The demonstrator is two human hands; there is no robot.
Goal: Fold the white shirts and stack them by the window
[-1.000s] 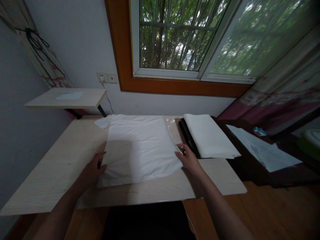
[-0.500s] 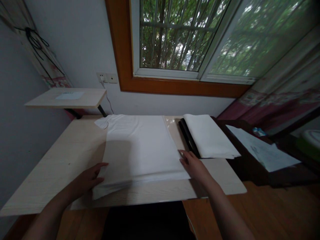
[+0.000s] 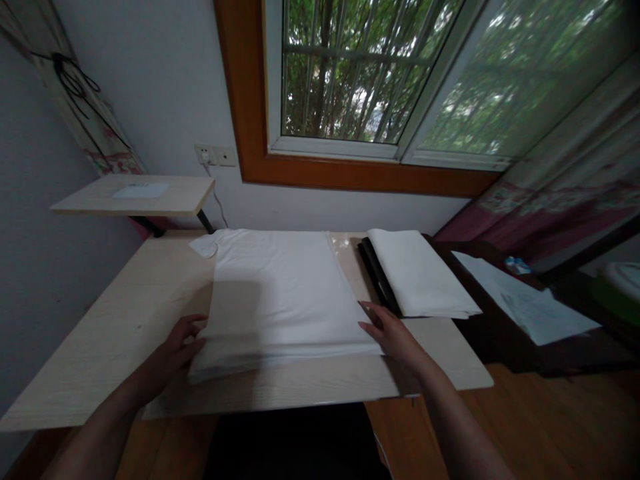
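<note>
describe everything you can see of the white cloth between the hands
The white cloth is plain and looks thin and soft. It lies spread on the pale table, lightly wrinkled, with creases running along its near edge and a small flap at its far left corner. Its left part is in shadow. The left hand and right hand are at its side edges; whether either grips it is unclear.

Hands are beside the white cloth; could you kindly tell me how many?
2: the left hand by the left edge of the white cloth, the right hand by its right edge.
</note>
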